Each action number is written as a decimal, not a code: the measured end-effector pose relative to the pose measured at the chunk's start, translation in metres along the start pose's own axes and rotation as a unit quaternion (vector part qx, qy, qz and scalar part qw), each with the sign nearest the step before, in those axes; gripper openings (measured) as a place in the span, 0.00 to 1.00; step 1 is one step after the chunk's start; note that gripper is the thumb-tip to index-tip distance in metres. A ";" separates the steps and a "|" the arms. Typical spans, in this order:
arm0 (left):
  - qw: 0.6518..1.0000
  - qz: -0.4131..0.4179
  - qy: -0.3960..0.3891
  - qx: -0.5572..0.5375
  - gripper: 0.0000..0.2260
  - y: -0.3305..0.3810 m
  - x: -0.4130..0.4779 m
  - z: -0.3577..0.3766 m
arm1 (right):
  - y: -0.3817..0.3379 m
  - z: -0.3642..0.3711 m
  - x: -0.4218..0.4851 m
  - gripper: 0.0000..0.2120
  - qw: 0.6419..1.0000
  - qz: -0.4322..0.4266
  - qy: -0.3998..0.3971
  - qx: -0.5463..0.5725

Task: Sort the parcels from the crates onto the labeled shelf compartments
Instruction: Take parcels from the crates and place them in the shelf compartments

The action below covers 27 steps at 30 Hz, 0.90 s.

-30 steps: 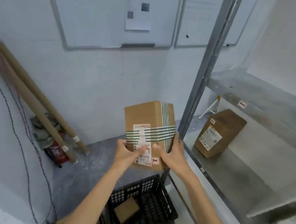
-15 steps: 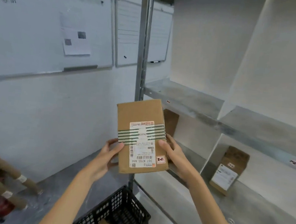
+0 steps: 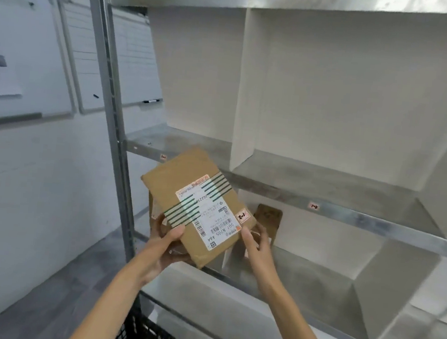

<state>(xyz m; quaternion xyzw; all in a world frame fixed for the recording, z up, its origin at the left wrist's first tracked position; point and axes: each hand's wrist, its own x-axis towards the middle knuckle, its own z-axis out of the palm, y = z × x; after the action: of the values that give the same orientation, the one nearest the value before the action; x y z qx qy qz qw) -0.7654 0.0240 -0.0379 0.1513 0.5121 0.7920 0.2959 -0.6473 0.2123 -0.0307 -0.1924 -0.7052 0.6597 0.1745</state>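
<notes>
1. Steel shelf unit [image 3: 324,200]: this is your landmark. White dividers split its boards into bays.
2. Cardboard parcel [image 3: 188,182]: you hold it tilted in the air in front of the shelf unit's left bays, just below the middle board and not resting on it.
3. Left hand [image 3: 165,243] grips the parcel's near left corner, thumb on top. Right hand [image 3: 257,242] pinches its near right edge. Support it with both until it sits flat.
4. Parcel tag [image 3: 242,216] and bay labels [image 3: 314,206] on the shelf unit's middle board are too small to read here. Match them before sliding the parcel in.
</notes>
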 end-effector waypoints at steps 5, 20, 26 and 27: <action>0.999 0.005 -0.050 -0.009 0.41 -0.021 0.004 0.034 | 0.010 -0.009 -0.013 0.44 0.991 -0.005 -0.042 0.127; 0.983 -0.031 -0.137 0.119 0.46 -0.006 0.008 0.029 | -0.021 -0.112 -0.029 0.45 0.994 -0.085 0.038 0.059; 0.979 -0.027 -0.171 0.109 0.50 -0.027 0.004 0.047 | -0.025 -0.128 -0.041 0.39 0.993 -0.089 0.055 0.049; 0.982 -0.012 -0.161 0.098 0.49 -0.031 0.004 0.052 | -0.024 -0.129 -0.043 0.39 0.993 -0.084 0.062 0.049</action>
<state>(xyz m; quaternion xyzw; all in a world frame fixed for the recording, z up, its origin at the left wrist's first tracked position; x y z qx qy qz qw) -0.7303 0.0730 -0.0440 0.2987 0.5346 0.6999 0.3676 -0.5466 0.3004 0.0022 -0.1641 -0.6739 0.6629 0.2820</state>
